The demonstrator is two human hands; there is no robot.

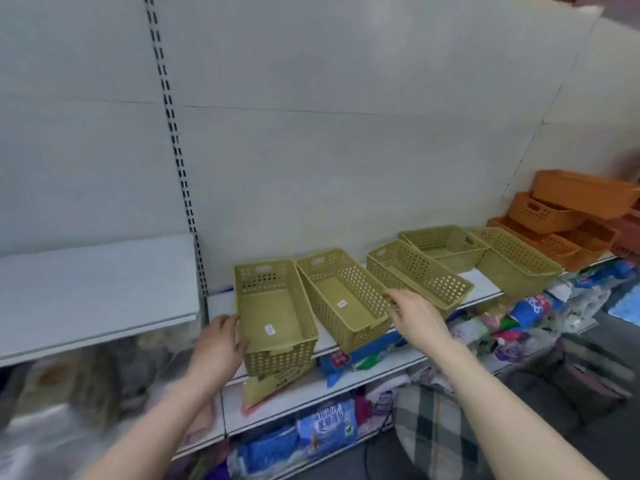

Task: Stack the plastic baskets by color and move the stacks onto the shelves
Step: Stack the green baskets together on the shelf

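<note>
Left hand (221,344), lower centre: fingers curled against left wall of nearest olive-green perforated plastic basket (275,315) on white shelf (481,287). Right hand (414,311): fingers spread, released, touching second olive-green basket (341,299). Best: grip rims, lift level, nest squarely.

I note both bare forearms reaching forward and up toward the leftmost green basket (275,317). The left hand (218,344) rests against that basket's near left corner, fingers curled at the wall, thumb at the rim. The right hand (414,315) hovers to the basket's right, fingers spread and loosely bent, gripping nothing that I can see.
</note>
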